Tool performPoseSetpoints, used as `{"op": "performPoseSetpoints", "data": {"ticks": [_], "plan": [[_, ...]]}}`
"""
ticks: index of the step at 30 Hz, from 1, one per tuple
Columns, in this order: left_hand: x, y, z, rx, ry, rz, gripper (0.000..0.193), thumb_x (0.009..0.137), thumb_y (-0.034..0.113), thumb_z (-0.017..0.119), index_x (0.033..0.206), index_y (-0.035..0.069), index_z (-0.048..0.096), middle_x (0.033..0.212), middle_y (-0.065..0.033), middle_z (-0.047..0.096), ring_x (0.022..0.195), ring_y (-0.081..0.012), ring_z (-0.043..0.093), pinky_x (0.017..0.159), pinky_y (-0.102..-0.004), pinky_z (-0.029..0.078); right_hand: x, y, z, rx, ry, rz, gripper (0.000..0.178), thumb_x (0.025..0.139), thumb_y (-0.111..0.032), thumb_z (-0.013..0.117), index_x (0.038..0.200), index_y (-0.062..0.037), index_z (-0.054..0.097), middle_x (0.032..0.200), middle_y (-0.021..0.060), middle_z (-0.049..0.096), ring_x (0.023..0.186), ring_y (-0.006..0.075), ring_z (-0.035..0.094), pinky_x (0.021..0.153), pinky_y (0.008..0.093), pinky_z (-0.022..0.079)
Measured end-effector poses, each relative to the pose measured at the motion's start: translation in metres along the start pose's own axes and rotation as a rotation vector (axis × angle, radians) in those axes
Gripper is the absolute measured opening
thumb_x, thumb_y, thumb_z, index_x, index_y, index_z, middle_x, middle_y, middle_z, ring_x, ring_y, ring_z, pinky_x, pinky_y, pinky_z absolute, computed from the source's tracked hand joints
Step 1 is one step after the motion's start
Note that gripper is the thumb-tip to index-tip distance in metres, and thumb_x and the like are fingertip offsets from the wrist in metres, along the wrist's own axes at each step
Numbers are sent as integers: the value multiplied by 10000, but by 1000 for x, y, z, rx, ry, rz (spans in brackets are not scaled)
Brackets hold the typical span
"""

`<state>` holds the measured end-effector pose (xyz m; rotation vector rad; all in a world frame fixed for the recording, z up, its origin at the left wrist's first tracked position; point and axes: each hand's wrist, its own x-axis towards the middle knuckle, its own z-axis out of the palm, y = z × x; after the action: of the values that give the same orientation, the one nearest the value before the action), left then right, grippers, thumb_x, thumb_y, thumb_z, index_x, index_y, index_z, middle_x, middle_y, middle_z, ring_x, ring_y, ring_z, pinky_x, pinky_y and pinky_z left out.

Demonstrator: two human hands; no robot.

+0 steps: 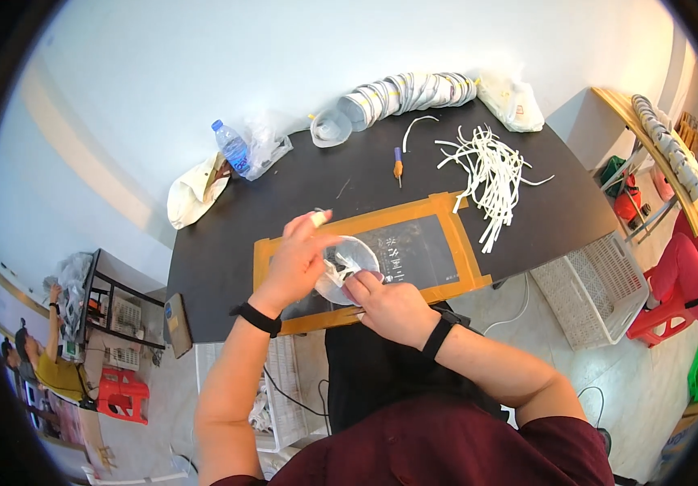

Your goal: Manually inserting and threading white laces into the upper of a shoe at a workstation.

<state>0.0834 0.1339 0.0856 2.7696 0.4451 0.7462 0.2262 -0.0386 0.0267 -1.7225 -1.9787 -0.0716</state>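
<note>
A round, shallow, translucent white piece [367,253] is tilted over the near edge of a dark panel bordered with brown tape [466,243]. My right hand [401,314] grips its lower right side, fingers bent over the rim. Inside the round piece, by my right fingertips, lies a crumpled white strip [346,263]. At its left rim is my left hand [290,263], fingers apart, one raised with a pale wrap [319,218] near its tip. Whether the left thumb touches the piece is hidden. A thin metallic bit shows under my right fingers, too small to name.
Similar round pieces form a nested row [414,93] along the wall. White strips [490,174] lie in a heap at the right, near an orange-handled pointed tool [398,168]. A bottle [231,147], plastic bags and a white cap [195,194] stand left. A phone [177,324] sits at the table edge.
</note>
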Motion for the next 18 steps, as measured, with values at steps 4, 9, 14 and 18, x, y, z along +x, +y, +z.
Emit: {"op": "performPoseSetpoints", "data": {"ticks": [4, 9, 14, 18], "plan": [[13, 8, 3, 92, -234, 160, 274, 765, 84, 685, 1038, 107, 687, 1397, -150, 503, 1321, -413, 381, 1067, -495, 368, 5, -1, 5, 1, -30, 47, 424, 797, -239, 699, 1160, -72, 558, 1000, 74, 541, 654, 225, 670, 551, 349, 545], [24, -4, 13, 181, -379, 82, 174, 754, 114, 715, 919, 83, 671, 1294, -143, 562, 1314, -412, 395, 1058, -496, 386, 7, 1, 9, 38, -15, 44, 417, 838, -286, 693, 1171, -72, 564, 1005, 81, 534, 655, 234, 676, 558, 362, 551], [30, -19, 19, 55, -435, 94, 96, 767, 121, 694, 819, 57, 644, 1149, -129, 585, 1204, -370, 474, 984, -433, 438, 7, -2, 6, 99, 7, 84, 523, 839, -316, 702, 1246, -36, 529, 1015, 103, 538, 651, 263, 674, 570, 369, 558], [35, -18, 21, 103, -445, 91, 83, 773, 128, 670, 799, 55, 641, 1061, -124, 578, 1129, -349, 498, 921, -428, 461, 11, -1, -1, 143, -55, 165, 647, 827, -331, 715, 1337, -13, 476, 1033, 131, 536, 692, 287, 680, 597, 382, 564]]}}
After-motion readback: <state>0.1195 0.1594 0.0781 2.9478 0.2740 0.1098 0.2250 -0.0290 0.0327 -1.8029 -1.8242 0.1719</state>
